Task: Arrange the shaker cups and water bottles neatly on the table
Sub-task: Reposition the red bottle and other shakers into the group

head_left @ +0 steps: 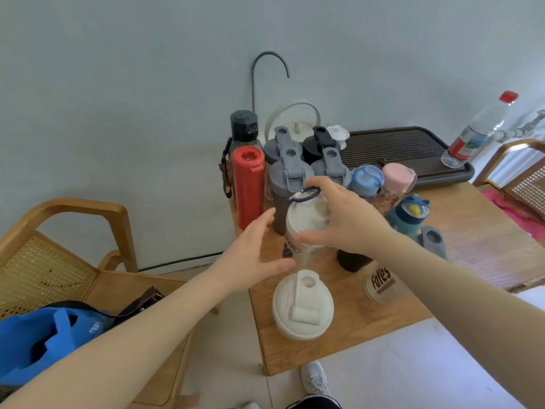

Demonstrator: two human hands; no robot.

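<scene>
My right hand grips from above the lid of a white shaker cup with a blue loop, upright near the table's left side. My left hand is open just left of its base, fingers apart; contact is unclear. Behind it stand a red bottle, a black-capped bottle, grey shakers and a black shaker. A blue-lidded bottle, a pink bottle and a dark blue child's bottle stand to the right. Another white shaker stands at the front edge.
On the wooden table, a clear lettered cup and a dark cup sit under my right forearm. A dark slatted tray at the back holds a red-capped plastic bottle. Cane chairs flank the table; the left one holds a blue bag.
</scene>
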